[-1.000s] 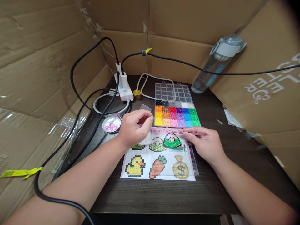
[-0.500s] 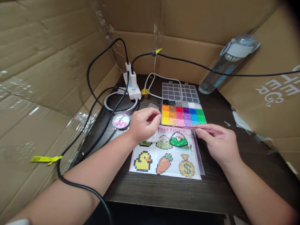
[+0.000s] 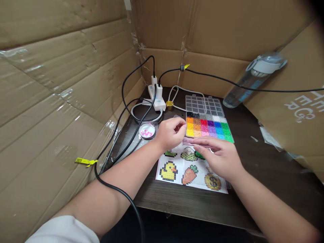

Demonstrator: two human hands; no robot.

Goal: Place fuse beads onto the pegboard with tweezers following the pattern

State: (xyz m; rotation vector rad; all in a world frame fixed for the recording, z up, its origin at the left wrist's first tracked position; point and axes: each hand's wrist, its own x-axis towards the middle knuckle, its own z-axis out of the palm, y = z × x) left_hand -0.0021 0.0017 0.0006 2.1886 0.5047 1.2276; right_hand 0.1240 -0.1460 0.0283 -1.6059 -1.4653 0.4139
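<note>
My left hand (image 3: 172, 133) is closed over the top left of the bead pattern sheet (image 3: 168, 182); what its fingers hold, if anything, is hidden. Pink tweezers (image 3: 199, 141) are pinched in my right hand (image 3: 219, 155), their tip pointing left near my left fingers. The sheet shows a yellow duck, a carrot and a money bag, with my right hand covering part of it. Just behind both hands lies the bead box (image 3: 211, 125), its compartments filled with beads of many colours. A round white dish (image 3: 146, 131) with pink beads stands left of my left hand.
Behind the dish stands a white power strip (image 3: 158, 99) with black cables (image 3: 124, 91), one crossing my left forearm. A small yellow cup (image 3: 169, 105) sits near the box's clear lid (image 3: 205, 104). A bottle (image 3: 253, 79) leans at the back right. Cardboard walls (image 3: 217, 30) surround the table.
My right hand has moved left with the tweezers, closer to my left hand, and now covers the upper right of the sheet. The whole view has shifted, with things appearing further right.
</note>
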